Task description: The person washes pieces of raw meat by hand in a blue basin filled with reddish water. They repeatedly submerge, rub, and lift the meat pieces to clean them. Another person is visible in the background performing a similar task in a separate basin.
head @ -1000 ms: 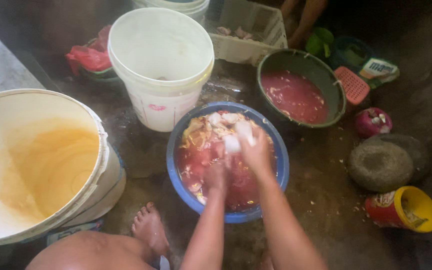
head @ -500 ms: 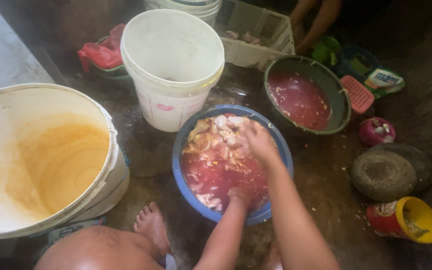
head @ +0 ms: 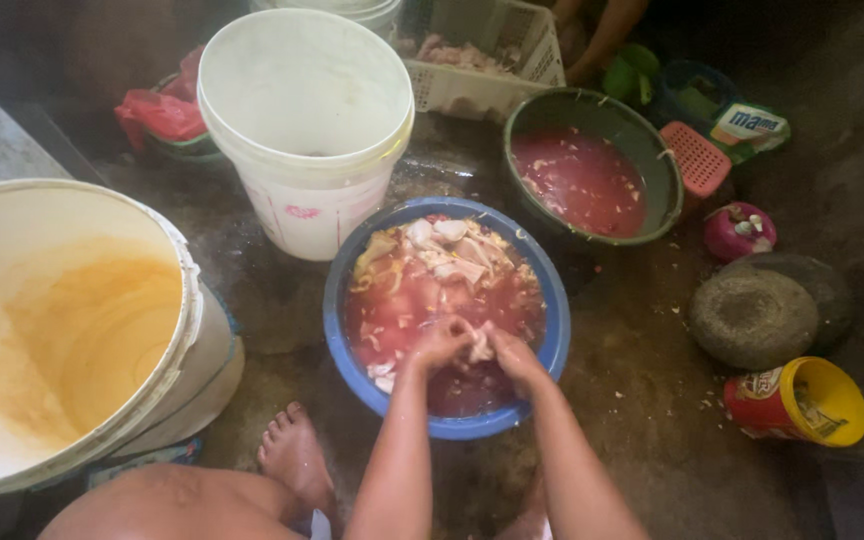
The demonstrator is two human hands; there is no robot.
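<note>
Both your hands meet over the near side of the blue basin (head: 352, 330), your left hand (head: 439, 343) and right hand (head: 512, 355) closed together on a pale piece of meat (head: 478, 346), probably chicken, in the reddish water. You're mid-rinse; next, keep a firm grip on the slippery piece.

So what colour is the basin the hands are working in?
Blue basin, holding reddish water; head view.

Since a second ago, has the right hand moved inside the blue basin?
Yes. The right hand has come back from the basin's far side, near the white bucket, to the near rim of the blue basin, meeting the left hand around a pale piece.
</note>
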